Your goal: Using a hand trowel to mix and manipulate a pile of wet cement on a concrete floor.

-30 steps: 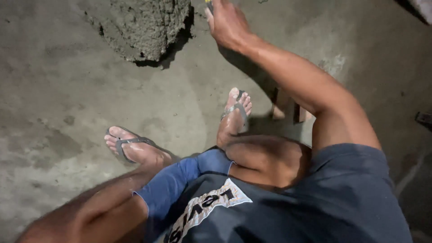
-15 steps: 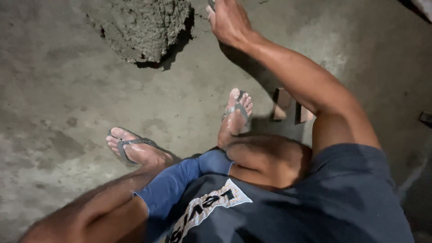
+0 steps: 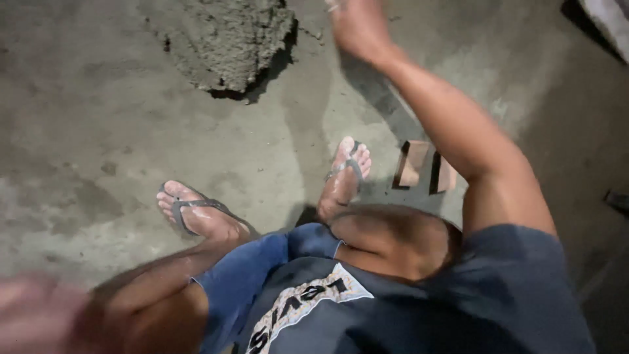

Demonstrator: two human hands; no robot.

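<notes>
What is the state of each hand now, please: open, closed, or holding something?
Left hand: blurred at the lower left frame edge; its state cannot be told.
Right hand: raised at the top edge, fingers cut off; its state cannot be told.

Dim, flat light from above, hard dark shadows on concrete, motion blur at lower left
</notes>
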